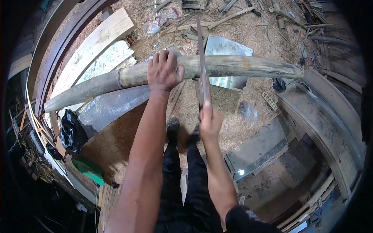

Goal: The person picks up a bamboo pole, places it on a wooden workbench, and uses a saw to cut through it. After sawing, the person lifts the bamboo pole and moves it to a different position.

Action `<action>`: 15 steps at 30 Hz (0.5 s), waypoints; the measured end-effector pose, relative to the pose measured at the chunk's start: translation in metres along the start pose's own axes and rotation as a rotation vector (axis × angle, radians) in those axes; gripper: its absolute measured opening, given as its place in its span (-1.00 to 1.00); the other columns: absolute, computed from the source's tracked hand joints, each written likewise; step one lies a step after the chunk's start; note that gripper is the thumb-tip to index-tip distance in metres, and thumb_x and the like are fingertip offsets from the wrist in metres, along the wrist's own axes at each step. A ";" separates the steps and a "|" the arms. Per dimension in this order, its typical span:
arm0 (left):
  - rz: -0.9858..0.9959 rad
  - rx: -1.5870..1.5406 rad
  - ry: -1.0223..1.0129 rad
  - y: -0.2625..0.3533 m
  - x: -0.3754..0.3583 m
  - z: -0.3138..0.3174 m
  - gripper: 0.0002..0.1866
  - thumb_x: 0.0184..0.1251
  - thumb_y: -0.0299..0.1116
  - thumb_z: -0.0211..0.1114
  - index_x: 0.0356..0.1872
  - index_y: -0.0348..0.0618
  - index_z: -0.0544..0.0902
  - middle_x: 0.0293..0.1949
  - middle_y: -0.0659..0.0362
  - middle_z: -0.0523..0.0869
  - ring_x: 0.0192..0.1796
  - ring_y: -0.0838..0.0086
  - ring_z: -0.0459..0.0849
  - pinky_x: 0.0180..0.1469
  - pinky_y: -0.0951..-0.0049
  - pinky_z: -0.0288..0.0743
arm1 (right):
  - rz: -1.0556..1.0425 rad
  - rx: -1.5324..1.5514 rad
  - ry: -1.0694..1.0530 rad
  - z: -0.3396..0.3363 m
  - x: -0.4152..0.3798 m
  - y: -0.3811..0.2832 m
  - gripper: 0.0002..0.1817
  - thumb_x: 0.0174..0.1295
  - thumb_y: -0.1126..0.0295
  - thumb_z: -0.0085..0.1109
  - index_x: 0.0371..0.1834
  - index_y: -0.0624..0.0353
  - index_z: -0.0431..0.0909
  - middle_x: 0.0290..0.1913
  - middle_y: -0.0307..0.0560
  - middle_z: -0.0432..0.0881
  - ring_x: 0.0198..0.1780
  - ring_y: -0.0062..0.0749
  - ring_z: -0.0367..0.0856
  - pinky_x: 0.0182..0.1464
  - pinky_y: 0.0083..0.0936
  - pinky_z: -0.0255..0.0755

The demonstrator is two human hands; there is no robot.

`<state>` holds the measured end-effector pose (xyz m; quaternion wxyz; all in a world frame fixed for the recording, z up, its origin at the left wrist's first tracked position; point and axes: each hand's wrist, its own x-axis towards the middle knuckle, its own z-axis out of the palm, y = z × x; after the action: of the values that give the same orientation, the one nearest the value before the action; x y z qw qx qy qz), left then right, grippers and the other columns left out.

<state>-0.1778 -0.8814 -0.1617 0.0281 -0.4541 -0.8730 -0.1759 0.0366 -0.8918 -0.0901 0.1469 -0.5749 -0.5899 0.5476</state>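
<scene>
A thick grey-brown bamboo pole (233,66) lies crosswise in front of me, with a dark joint ring on its left part. My left hand (164,72) presses down on it from above, fingers curled over the far side and thumb to the right. Just right of that, a long narrow hand saw (203,73) crosses the pole, its blade pointing away from me. My right hand (211,121) is closed round the saw's near end, hiding most of the handle. The depth of any cut cannot be made out.
Sawdust covers the ground around my shoes (173,125). Pale planks (105,33) and a black plastic bag (73,131) lie at left, near a green object (88,171). Metal sheets (227,47) lie beneath the pole. Dark curved boards (322,116) stand at right; wood scraps lie beyond.
</scene>
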 end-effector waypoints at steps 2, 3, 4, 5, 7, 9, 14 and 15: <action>-0.004 -0.004 -0.015 0.000 0.002 0.001 -0.72 0.13 -0.17 0.27 -0.14 0.03 0.58 -0.12 0.07 0.56 0.00 0.11 0.57 0.02 0.13 0.45 | -0.097 0.108 -0.050 0.009 0.015 -0.010 -0.45 0.49 0.08 0.07 -0.62 0.26 0.41 -0.70 -0.19 0.31 -0.61 -0.53 0.33 -0.53 -0.37 0.15; -0.005 -0.001 -0.016 -0.001 0.002 0.000 -0.72 0.13 -0.17 0.27 -0.14 0.03 0.59 -0.12 0.08 0.56 -0.01 0.12 0.57 0.02 0.13 0.45 | -0.049 0.035 -0.035 0.003 -0.005 0.000 -0.44 0.50 0.09 0.07 -0.62 0.26 0.40 -0.70 -0.21 0.29 -0.61 -0.54 0.31 -0.54 -0.37 0.13; -0.004 -0.005 -0.022 0.001 0.001 -0.001 -0.72 0.13 -0.17 0.27 -0.14 0.03 0.59 -0.12 0.09 0.56 -0.02 0.12 0.57 0.02 0.12 0.45 | 0.002 -0.042 -0.013 -0.009 -0.045 0.017 -0.44 0.51 0.09 0.07 -0.62 0.26 0.39 -0.70 -0.23 0.27 -0.61 -0.55 0.30 -0.54 -0.38 0.11; -0.005 -0.013 -0.018 0.001 0.002 -0.001 -0.72 0.13 -0.17 0.27 -0.14 0.03 0.59 -0.12 0.09 0.56 -0.02 0.12 0.57 0.02 0.12 0.45 | 0.051 0.016 0.003 -0.019 -0.089 0.026 -0.45 0.51 0.11 0.07 -0.63 0.26 0.39 -0.71 -0.23 0.25 -0.61 -0.56 0.28 -0.54 -0.37 0.09; 0.029 0.033 0.031 0.000 0.003 0.001 -0.74 0.10 -0.18 0.26 -0.22 -0.03 0.58 -0.19 0.12 0.57 -0.12 0.19 0.58 -0.07 0.19 0.45 | 0.101 0.076 0.017 -0.027 -0.117 0.031 -0.45 0.51 0.12 0.08 -0.63 0.26 0.38 -0.71 -0.22 0.24 -0.61 -0.57 0.26 -0.54 -0.36 0.07; 0.036 0.027 0.037 -0.001 0.002 0.002 -0.75 0.10 -0.18 0.26 -0.23 -0.02 0.59 -0.19 0.12 0.57 -0.12 0.19 0.58 -0.07 0.19 0.45 | 0.139 0.025 -0.032 -0.033 -0.126 0.030 -0.37 0.56 0.05 -0.04 -0.68 0.25 0.39 -0.71 -0.20 0.38 -0.63 -0.52 0.38 -0.52 -0.40 0.15; 0.043 0.020 0.066 0.000 0.001 0.002 -0.77 0.11 -0.18 0.26 -0.24 -0.01 0.59 -0.18 0.12 0.58 -0.11 0.19 0.58 -0.08 0.19 0.45 | -0.068 0.050 0.029 0.007 -0.005 0.007 -0.42 0.50 0.11 0.08 -0.68 0.26 0.33 -0.73 -0.16 0.23 -0.64 -0.51 0.22 -0.55 -0.33 0.06; 0.049 0.021 0.074 -0.001 0.002 0.003 -0.77 0.11 -0.18 0.26 -0.24 0.00 0.59 -0.18 0.12 0.58 -0.12 0.19 0.59 -0.08 0.18 0.45 | -0.060 0.046 0.025 0.006 -0.007 0.008 -0.42 0.50 0.10 0.07 -0.67 0.26 0.34 -0.73 -0.15 0.22 -0.65 -0.49 0.22 -0.55 -0.32 0.06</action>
<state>-0.1792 -0.8796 -0.1640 0.0695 -0.4682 -0.8617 -0.1826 0.0385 -0.9025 -0.0958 0.1838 -0.5602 -0.5921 0.5494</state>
